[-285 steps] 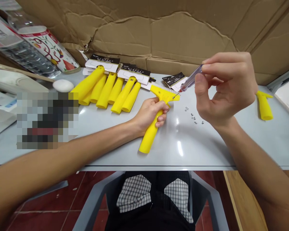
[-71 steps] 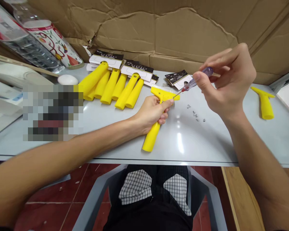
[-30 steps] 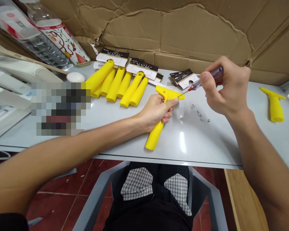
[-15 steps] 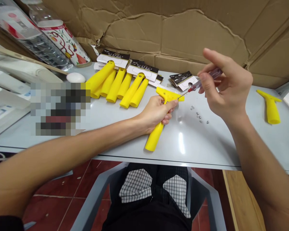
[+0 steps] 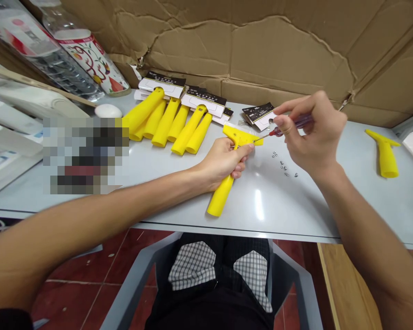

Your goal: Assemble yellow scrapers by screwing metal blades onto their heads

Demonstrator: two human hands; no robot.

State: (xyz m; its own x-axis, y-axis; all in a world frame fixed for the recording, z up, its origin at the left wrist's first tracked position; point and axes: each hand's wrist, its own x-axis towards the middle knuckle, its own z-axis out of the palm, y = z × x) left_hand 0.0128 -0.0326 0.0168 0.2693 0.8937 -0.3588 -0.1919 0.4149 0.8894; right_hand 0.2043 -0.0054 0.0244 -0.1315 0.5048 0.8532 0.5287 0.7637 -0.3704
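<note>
In the head view, a yellow plastic scraper slants over the pale table, its neck wrapped by the closed left hand, while the right hand pinches a small screwdriver, its thin tip too fine to show whether it touches the scraper's head.

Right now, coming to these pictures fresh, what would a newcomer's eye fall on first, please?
The bright yellow plastic scrapers in a row at the back of the pale grey table catch the eye first. In front, the left hand grips another yellow scraper while the right hand brings a slim purple-handled screwdriver to its head, beside small silver screws.
</note>
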